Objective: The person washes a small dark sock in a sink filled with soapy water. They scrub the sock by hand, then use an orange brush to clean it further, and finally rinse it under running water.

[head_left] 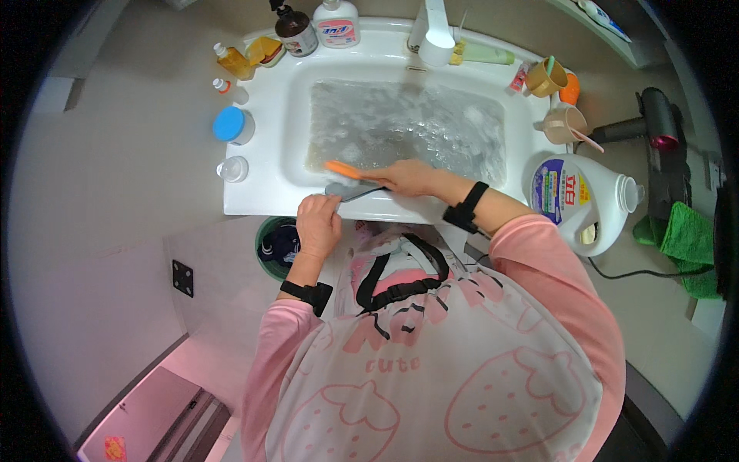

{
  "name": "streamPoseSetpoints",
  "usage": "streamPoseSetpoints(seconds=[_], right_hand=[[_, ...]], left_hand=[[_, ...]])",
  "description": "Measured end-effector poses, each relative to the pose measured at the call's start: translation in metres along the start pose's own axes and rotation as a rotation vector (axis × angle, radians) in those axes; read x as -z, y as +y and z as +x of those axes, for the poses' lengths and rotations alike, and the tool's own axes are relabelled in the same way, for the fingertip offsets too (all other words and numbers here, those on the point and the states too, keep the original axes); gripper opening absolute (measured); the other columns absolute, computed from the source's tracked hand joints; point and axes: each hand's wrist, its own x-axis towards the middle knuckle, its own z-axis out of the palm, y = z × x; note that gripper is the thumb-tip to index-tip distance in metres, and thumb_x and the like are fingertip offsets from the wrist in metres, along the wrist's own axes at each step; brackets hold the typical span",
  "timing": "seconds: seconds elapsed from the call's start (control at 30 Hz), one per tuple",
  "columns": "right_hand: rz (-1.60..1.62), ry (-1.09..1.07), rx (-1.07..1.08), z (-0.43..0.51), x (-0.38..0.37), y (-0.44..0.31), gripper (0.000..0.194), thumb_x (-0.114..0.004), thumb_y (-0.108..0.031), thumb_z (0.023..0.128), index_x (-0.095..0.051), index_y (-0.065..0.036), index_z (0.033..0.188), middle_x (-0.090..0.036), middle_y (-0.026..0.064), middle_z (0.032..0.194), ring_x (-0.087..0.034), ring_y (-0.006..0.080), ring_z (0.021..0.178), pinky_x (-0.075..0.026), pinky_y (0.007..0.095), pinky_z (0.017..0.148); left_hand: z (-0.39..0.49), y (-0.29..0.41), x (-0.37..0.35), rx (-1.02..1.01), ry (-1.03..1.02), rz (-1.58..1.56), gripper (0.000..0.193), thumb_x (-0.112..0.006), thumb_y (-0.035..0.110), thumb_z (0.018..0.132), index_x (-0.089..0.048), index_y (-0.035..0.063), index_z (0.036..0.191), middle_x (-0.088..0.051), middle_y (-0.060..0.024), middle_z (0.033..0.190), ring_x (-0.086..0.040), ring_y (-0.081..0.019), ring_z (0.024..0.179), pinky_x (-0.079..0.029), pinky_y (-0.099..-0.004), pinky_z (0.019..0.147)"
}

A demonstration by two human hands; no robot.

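Note:
My right hand (409, 177) grips an orange-handled brush (342, 169), its head low over the front inner edge of the white washbasin (262, 190). At the basin's front rim, my left hand (318, 222) holds down the near end of a thin grey item (348, 189) with a dark edge. That item lies on the inner slope of the rim under the brush; what it is exactly cannot be told. Cloudy, sudsy water (404, 124) fills the basin, with foam on its surface. Below the rim, a green bucket (261, 258) holds dark cloth.
A white faucet (437, 37) stands at the back. Bottles, a blue-lidded jar (231, 124) and soap line the left rim. Cups (545, 79) and a large detergent jug (600, 202) stand at the right, near a hair dryer (658, 118) and green cloth (687, 237).

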Motion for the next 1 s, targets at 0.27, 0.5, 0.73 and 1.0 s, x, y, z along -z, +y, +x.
streamPoseSetpoints(seconds=[0.27, 0.5, 0.73, 1.0], right_hand=[[-0.307, -0.196, -0.367, -0.11, 0.046, 0.063, 0.051, -0.051, -0.025, 0.103, -0.048, -0.038, 0.151, -0.071, 0.0212, 0.102, -0.068, 0.0412, 0.089, -0.053, 0.0517, 0.08], [-0.223, -0.01, -0.363, -0.109, 0.038, 0.048, 0.045, -0.049, -0.031, 0.104, -0.051, -0.04, 0.148, -0.073, 0.0138, 0.113, -0.069, 0.0374, 0.099, -0.054, 0.0488, 0.085], [-0.1, 0.08, -0.471, -0.118, 0.034, 0.032, 0.042, -0.049, -0.033, 0.106, -0.052, -0.037, 0.148, -0.072, 0.0122, 0.119, -0.069, 0.0373, 0.105, -0.054, 0.048, 0.088], [0.141, 0.284, -0.413, -0.109, 0.034, 0.036, 0.047, -0.051, -0.032, 0.105, -0.049, -0.03, 0.151, -0.067, 0.0141, 0.132, -0.064, 0.039, 0.116, -0.05, 0.0475, 0.098]], left_hand=[[0.02, -0.002, 0.004, 0.107, -0.149, 0.025, 0.026, -0.064, 0.01, 0.083, -0.072, 0.0071, 0.108, -0.064, -0.0137, 0.095, -0.061, -0.0358, 0.1, -0.049, -0.0474, 0.086], [0.077, -0.026, -0.025, 0.097, -0.475, 0.281, 0.028, -0.068, 0.037, 0.091, -0.077, 0.0126, 0.101, -0.07, -0.012, 0.089, -0.068, -0.0347, 0.097, -0.054, -0.047, 0.084], [0.108, -0.06, -0.034, 0.482, -0.861, -0.238, 0.026, -0.078, 0.031, 0.087, -0.07, 0.0062, 0.086, -0.066, -0.0039, 0.077, -0.063, -0.0213, 0.075, -0.051, -0.034, 0.073], [0.116, -0.057, 0.021, 0.766, -0.38, -0.904, 0.018, -0.074, 0.02, 0.094, -0.057, 0.0149, 0.093, -0.058, 0.0049, 0.086, -0.055, -0.0082, 0.074, -0.052, -0.029, 0.071]])
